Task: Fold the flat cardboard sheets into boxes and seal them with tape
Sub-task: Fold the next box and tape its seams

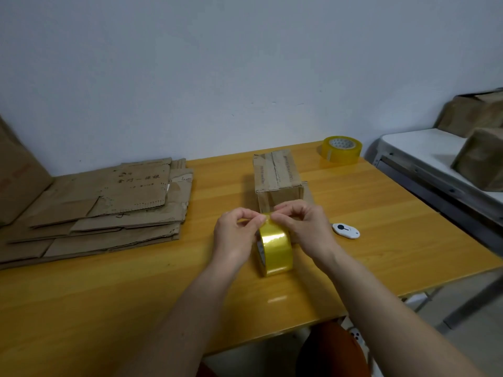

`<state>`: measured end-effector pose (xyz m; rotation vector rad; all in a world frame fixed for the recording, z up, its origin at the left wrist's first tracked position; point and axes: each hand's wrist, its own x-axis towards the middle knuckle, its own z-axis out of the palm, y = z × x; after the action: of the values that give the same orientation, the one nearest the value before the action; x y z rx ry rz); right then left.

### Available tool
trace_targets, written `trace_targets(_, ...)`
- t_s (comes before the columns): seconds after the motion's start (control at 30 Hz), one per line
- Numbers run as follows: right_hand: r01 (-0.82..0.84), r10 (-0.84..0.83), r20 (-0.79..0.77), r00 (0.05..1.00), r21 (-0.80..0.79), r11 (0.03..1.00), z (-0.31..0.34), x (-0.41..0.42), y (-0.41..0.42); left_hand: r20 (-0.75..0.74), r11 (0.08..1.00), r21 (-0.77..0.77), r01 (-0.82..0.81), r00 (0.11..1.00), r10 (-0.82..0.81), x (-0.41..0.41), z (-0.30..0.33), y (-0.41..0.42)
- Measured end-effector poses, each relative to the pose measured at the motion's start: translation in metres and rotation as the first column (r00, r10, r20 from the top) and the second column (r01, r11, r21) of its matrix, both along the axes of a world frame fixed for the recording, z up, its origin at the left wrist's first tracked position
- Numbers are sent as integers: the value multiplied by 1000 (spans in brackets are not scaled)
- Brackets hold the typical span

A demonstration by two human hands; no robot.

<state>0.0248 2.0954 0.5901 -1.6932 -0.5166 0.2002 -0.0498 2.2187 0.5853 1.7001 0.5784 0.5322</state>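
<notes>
A yellow tape roll [275, 249] stands on edge just above the wooden table [136, 295], held between both hands. My left hand [236, 235] grips its left side, thumb and fingers at the top rim. My right hand [302, 227] pinches the tape's surface at the top of the roll. Right behind the hands sits a small folded cardboard box [276, 179] with old tape strips on its top. A stack of flat cardboard sheets [109, 205] lies on the table's left part.
A second yellow tape roll [341, 148] lies at the table's back right corner. A small white cutter [345, 231] rests right of my right hand. Taped boxes [481, 159] stand on a white side table at right. A large box [16, 172] leans at far left.
</notes>
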Motion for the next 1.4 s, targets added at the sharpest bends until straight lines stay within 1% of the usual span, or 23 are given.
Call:
trace_targets(0.1,-9,17,-124,992,66,998,-1,-2,-8,14,998,-49,-34,999,34,5,-2,-5)
trace_targets(0.2,-98,84,-263,961,-37,995,8,0,-22,29,997,-78,-20,999,22,11,-2,-16)
trace_targets(0.27,-132,112,-297,948,-50,990,17,6,-35,59,997,-77,19,998,-15,15,0,-26)
trace_targets(0.3,-125,111,-283,953,-31,992,21,11,-41,78,1000,-18,13,997,-12,18,2,-30)
trace_targets(0.37,-50,47,-200,979,-14,999,28,23,-55,106,956,280,-87,993,60,28,6,-28)
trace_targets(0.43,87,-90,-30,995,-104,991,30,43,-66,140,802,576,-156,986,91,43,13,-20)
trace_targets(0.47,166,-156,72,985,-174,970,29,54,-71,97,726,679,-110,993,60,53,15,-16)
trace_targets(0.53,312,-229,266,936,-332,890,24,77,-78,-110,603,792,99,994,-18,73,15,-7)
trace_targets(0.6,384,-181,403,897,-508,771,15,97,-85,-322,516,801,304,945,-57,87,12,-1)
trace_targets(0.63,401,-144,442,885,-569,718,9,106,-88,-386,491,788,370,919,-72,92,9,1)
trace_targets(0.7,441,-114,500,858,-608,660,-3,120,-94,-405,495,771,400,909,-104,98,3,4)
trace_targets(0.77,473,-91,548,832,-612,634,-13,132,-98,-342,550,755,357,930,-135,100,-1,6)
trace_targets(0.9,370,-28,427,904,-744,556,-24,141,-97,-218,651,711,267,963,-157,102,-1,5)
trace_targets(0.93,377,-21,442,897,-738,560,-24,138,-93,-195,667,703,246,969,-153,102,0,5)
trace_targets(0.97,407,-13,498,867,-692,597,-22,133,-87,-181,676,699,234,972,-149,102,0,5)
trace_targets(1.0,415,-13,555,832,-605,680,-18,126,-77,-178,680,697,228,973,-145,101,0,4)
trace_targets(1.03,359,-6,563,826,-518,776,-12,116,-66,-177,680,697,228,974,-145,100,0,3)
trace_targets(1.07,247,27,513,858,-457,854,-5,107,-55,-175,679,697,231,973,-151,98,-1,3)
trace_targets(1.1,115,89,433,897,-424,898,1,99,-42,-171,679,696,234,972,-160,95,-2,2)
trace_targets(1.13,11,159,355,921,-433,901,4,91,-31,-169,678,696,237,972,-166,90,-2,1)
trace_targets(1.2,-49,232,286,930,-527,849,4,81,-14,-170,686,690,230,973,-155,79,-1,2)
trace_targets(1.3,-37,207,280,937,-511,859,4,67,-4,-159,701,688,187,982,-106,52,3,10)
trace_targets(1.4,-90,261,314,913,-470,878,-1,50,2,-89,660,743,112,994,-68,20,4,21)
